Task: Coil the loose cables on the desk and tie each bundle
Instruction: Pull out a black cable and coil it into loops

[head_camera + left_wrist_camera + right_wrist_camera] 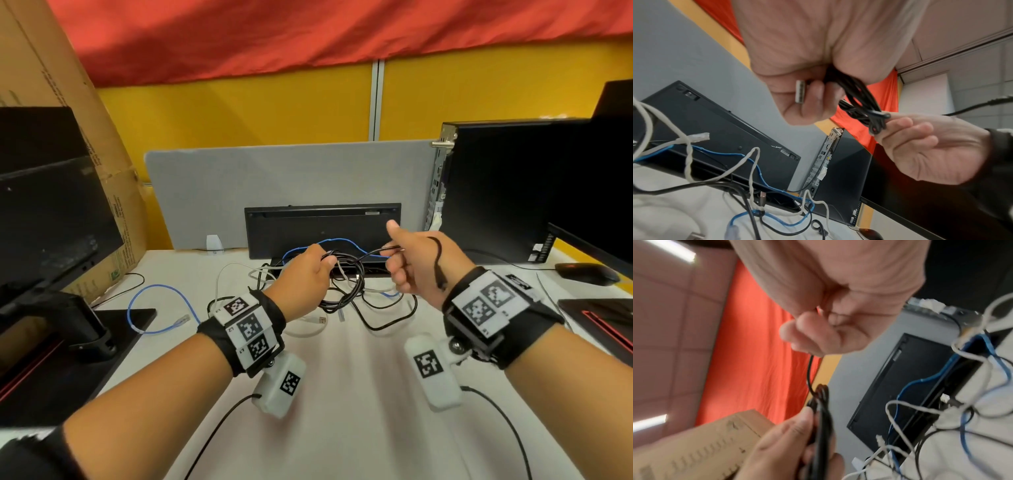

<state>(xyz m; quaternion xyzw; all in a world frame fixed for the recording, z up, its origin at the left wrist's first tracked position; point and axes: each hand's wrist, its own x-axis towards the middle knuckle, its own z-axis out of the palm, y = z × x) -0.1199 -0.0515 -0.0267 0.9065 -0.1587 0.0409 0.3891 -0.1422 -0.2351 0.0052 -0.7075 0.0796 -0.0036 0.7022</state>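
My left hand (pixel 320 265) grips a coiled bundle of black cable (pixel 342 287) above the white desk (pixel 342 377). In the left wrist view a silver USB plug (pixel 800 91) sticks out beside the fingers that hold the bundle (pixel 857 97). My right hand (pixel 395 262) pinches a black strand (pixel 376 251) running out of the coil, and the cable's tail (pixel 438 260) drapes over the back of that hand. The right wrist view has the strand (pixel 809 369) leading from my right hand (pixel 813 334) down to the bundle (pixel 822 418). A blue cable (pixel 161 308) and a white cable (pixel 233 274) lie loose and tangled on the desk.
A black keyboard (pixel 322 226) leans upright against a grey divider (pixel 291 178) behind the cables. A computer tower (pixel 496 192), a mouse (pixel 587 274) and a monitor stand on the right. Another monitor (pixel 51 219) and a cardboard box (pixel 102 144) stand on the left.
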